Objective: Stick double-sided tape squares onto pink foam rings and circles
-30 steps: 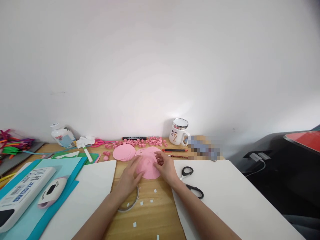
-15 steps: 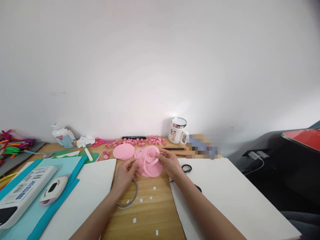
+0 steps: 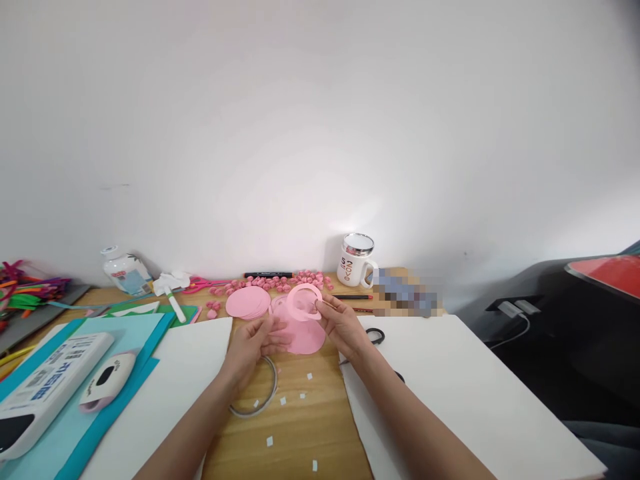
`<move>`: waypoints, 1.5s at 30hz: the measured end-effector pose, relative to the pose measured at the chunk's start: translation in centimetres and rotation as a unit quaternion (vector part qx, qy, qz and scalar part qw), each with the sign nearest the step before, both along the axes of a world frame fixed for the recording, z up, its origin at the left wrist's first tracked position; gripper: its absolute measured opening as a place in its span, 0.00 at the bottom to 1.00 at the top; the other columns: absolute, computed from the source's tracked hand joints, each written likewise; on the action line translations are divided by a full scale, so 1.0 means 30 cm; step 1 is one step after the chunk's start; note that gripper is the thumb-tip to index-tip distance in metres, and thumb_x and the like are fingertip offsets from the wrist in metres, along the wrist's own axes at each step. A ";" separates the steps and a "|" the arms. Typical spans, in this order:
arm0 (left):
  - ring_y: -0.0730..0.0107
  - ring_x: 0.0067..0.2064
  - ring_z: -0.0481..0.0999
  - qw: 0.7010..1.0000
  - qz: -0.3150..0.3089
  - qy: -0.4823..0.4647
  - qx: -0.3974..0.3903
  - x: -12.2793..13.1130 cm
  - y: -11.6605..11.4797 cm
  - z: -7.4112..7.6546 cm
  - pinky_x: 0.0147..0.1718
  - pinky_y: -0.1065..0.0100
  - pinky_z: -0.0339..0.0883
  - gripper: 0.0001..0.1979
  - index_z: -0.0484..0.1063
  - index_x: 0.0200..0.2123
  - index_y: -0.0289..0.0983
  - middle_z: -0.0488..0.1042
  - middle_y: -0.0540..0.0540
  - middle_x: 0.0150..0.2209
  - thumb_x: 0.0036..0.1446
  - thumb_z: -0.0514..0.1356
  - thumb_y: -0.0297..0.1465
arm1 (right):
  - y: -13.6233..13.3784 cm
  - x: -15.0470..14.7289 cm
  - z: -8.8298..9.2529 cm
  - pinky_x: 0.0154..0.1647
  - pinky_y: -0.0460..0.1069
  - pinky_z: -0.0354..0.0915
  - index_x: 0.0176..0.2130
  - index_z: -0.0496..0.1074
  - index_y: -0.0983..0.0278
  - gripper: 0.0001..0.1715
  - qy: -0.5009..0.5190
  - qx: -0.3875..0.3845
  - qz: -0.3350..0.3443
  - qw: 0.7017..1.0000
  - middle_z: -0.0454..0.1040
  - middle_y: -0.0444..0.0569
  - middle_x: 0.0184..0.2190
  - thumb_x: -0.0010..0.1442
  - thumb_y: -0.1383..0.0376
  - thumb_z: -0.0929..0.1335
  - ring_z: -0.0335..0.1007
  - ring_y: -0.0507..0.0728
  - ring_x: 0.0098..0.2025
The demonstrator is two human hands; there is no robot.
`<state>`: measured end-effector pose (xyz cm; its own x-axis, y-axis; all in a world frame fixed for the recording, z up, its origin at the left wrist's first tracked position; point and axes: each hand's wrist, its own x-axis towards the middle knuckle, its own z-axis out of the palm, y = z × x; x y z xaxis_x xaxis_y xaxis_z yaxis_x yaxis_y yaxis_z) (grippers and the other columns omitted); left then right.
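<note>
My right hand (image 3: 340, 325) pinches a curled pink paper strip (image 3: 296, 291) between thumb and fingertips. The strip loops into a ring, raised a little over a pink paper disc (image 3: 311, 340) on the desk. Just left of it, my left hand (image 3: 257, 341) has its fingers stretched out and apart, at the left edge of the pink paper. I see nothing gripped in it. Further back lies a stack of pink paper circles (image 3: 247, 302). Many small pink rolled paper buds (image 3: 313, 279) are heaped along the wall.
A roll of tape (image 3: 275, 387) lies under my left wrist, near small white squares (image 3: 270, 441). White sheets (image 3: 475, 393) flank the work area, with black-handled scissors (image 3: 375, 336) partly under my right arm. A mug (image 3: 354, 267) and a black marker (image 3: 269, 275) stand and lie behind.
My right hand has lifted the pink strip slightly up and away from the disc, and its loops have drawn together. My left fingers have straightened and shifted a little right.
</note>
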<state>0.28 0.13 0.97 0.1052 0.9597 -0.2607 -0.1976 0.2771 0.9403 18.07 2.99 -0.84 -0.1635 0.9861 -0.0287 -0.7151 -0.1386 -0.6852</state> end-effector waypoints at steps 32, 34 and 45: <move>0.61 0.46 0.68 0.959 0.142 0.160 0.188 -0.026 0.026 -0.036 0.44 0.66 0.60 0.17 0.76 0.30 0.35 0.75 0.43 0.39 0.44 0.60 0.42 | -0.029 -0.035 -0.015 0.27 0.45 0.63 0.28 0.71 0.66 0.14 -0.230 0.105 0.039 0.967 0.72 0.42 0.22 0.39 0.62 0.73 0.65 0.48 0.23; 0.63 0.40 0.71 0.974 0.120 0.106 0.159 -0.020 0.024 -0.037 0.39 0.67 0.64 0.18 0.76 0.32 0.34 0.76 0.44 0.34 0.43 0.61 0.43 | -0.028 -0.037 -0.019 0.28 0.45 0.64 0.27 0.71 0.66 0.15 -0.235 0.112 0.043 0.964 0.72 0.43 0.22 0.38 0.62 0.73 0.66 0.49 0.23; 0.65 0.34 0.73 0.978 0.074 0.116 0.159 -0.011 0.002 -0.013 0.29 0.72 0.66 0.22 0.73 0.40 0.33 0.77 0.44 0.32 0.45 0.60 0.41 | -0.034 -0.040 -0.011 0.33 0.50 0.67 0.42 0.66 0.64 0.28 -0.250 0.089 0.040 0.963 0.73 0.51 0.35 0.41 0.59 0.72 0.70 0.56 0.35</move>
